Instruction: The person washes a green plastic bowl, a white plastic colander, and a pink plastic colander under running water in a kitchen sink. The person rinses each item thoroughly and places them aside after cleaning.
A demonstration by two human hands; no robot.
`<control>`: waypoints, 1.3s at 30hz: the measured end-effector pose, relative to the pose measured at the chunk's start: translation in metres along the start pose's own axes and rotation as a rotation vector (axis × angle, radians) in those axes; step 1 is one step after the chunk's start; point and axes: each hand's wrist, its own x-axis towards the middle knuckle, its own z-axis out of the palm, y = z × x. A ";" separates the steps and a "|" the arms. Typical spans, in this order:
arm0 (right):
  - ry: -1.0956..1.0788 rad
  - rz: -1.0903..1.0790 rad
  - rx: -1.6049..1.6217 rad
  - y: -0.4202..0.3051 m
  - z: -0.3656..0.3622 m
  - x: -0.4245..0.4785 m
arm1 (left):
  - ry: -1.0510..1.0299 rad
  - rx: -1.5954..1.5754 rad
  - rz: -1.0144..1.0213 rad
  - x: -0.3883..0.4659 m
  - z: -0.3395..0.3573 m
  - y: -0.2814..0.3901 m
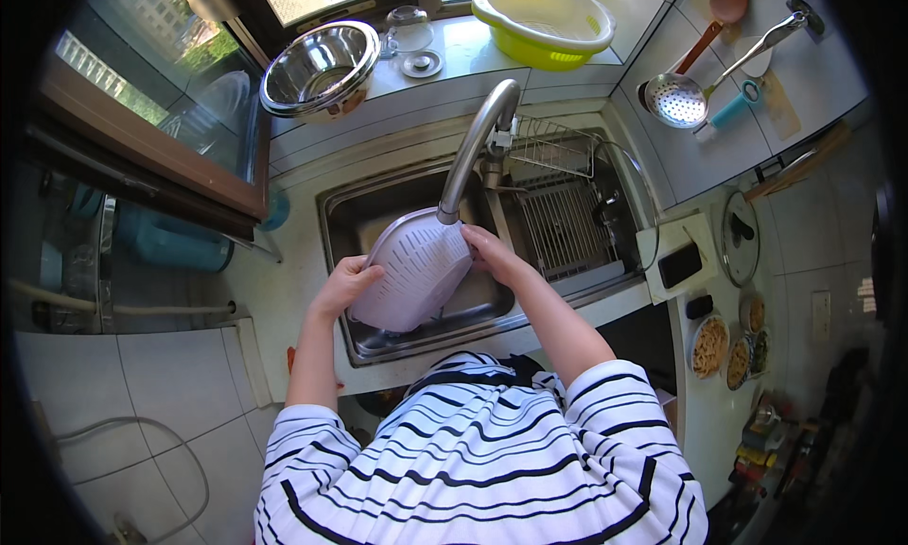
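A pale lilac plastic colander (418,272) with slots is tilted on its side over the left basin of a steel sink (489,307). My left hand (352,283) grips its rim on the left, thumb on the slotted face. On the right, my right hand (489,251) holds the opposite edge, its fingers partly hidden behind the plastic. The spout of a curved metal faucet (468,144) ends right at the colander's upper edge. Whether water is running cannot be told clearly.
Steel bowls (319,70) and a yellow-green basin with a white strainer (543,24) stand on the windowsill. A drying rack (567,222) fills the right basin. Plates of food (709,346) and a glass lid (740,240) are at the right. A skimmer (677,100) hangs on the wall.
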 end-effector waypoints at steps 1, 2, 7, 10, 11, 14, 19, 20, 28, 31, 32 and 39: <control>0.023 -0.013 0.021 0.005 -0.002 0.004 | -0.011 -0.014 0.004 0.000 -0.005 0.000; 0.046 -0.026 0.043 0.010 -0.002 0.008 | -0.028 -0.050 0.013 0.000 -0.011 -0.003; 0.132 -0.081 0.105 0.000 0.016 0.002 | 0.021 -0.241 0.053 -0.008 -0.043 -0.029; -0.013 -0.118 0.220 -0.007 0.014 -0.001 | 0.072 -0.332 0.058 -0.003 -0.049 -0.038; -0.015 -0.149 0.262 -0.004 0.012 0.003 | 0.115 -0.351 0.032 0.004 -0.052 -0.043; 0.056 -0.232 0.291 0.004 0.012 0.009 | 0.357 -0.152 0.010 0.034 -0.060 -0.069; 0.211 -0.519 0.071 0.006 0.034 0.006 | 0.494 0.389 0.196 0.074 -0.010 -0.072; 0.247 -0.545 0.005 0.006 0.035 0.007 | 0.485 0.560 0.305 0.081 0.011 -0.071; 0.225 -0.452 0.372 -0.010 0.042 -0.001 | 0.428 0.943 0.288 0.125 0.080 -0.004; 0.254 -0.418 0.476 -0.025 0.048 0.000 | 0.526 0.924 0.422 0.126 0.090 0.000; 0.257 -0.403 0.506 -0.031 0.047 0.005 | 0.569 0.937 0.537 0.125 0.096 -0.004; 0.200 -0.399 0.836 -0.032 0.021 0.023 | 0.428 1.290 0.773 0.078 0.100 -0.012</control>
